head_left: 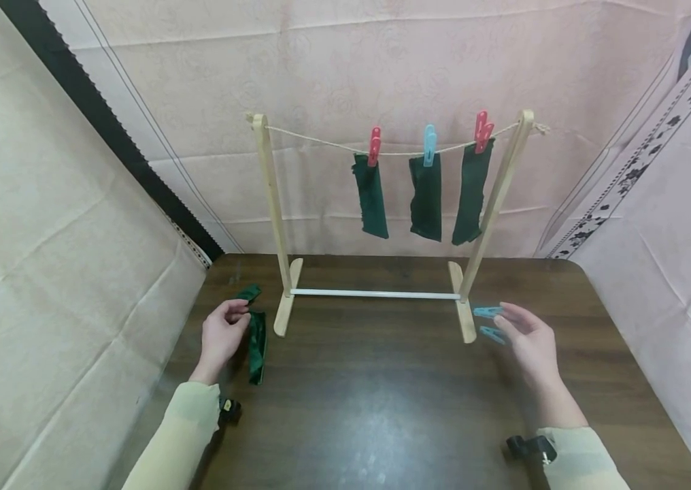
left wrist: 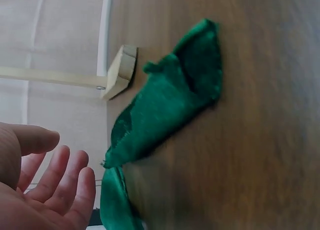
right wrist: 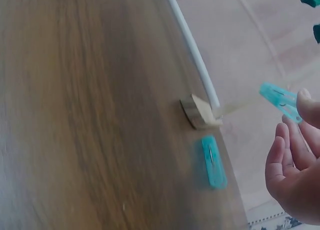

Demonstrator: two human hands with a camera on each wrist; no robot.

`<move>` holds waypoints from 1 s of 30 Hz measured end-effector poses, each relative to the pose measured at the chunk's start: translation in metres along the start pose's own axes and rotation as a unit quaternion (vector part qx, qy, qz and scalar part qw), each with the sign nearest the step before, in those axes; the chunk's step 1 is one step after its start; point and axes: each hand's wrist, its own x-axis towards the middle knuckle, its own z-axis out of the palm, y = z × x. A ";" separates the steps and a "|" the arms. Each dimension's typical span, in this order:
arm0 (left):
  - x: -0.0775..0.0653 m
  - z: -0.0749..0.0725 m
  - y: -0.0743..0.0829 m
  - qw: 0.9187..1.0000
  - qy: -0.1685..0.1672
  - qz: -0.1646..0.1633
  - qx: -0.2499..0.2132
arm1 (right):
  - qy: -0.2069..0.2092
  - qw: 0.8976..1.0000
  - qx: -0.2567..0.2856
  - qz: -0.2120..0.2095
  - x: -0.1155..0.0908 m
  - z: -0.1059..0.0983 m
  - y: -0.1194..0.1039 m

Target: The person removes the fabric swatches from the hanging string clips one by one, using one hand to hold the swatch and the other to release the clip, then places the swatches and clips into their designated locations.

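My right hand [head_left: 529, 339] pinches a blue clothespin [right wrist: 276, 96] between thumb and fingers, raised off the table near the rack's right foot. A second blue clothespin [right wrist: 214, 162] lies on the table below it. On the left, my left hand [head_left: 224, 335] is over two pieces of dark green cloth, its fingers loosely bent with nothing in them. The nearer green cloth strip [left wrist: 162, 107] lies folded and rumpled on the table. Another green cloth piece [left wrist: 115, 197] is just beyond it, partly cut off in the left wrist view.
A small wooden drying rack [head_left: 272, 197] stands at the back of the brown table [head_left: 358, 381]. From its string hang three green cloths [head_left: 426, 201], held by two red clothespins [head_left: 374, 146] and one blue clothespin [head_left: 430, 145]. A white rod [head_left: 376, 294] joins its feet.
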 end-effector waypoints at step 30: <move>-0.009 0.017 0.020 0.997 -0.005 -0.002 -0.077 | -0.017 0.989 -0.075 0.127 0.006 -0.054 0.047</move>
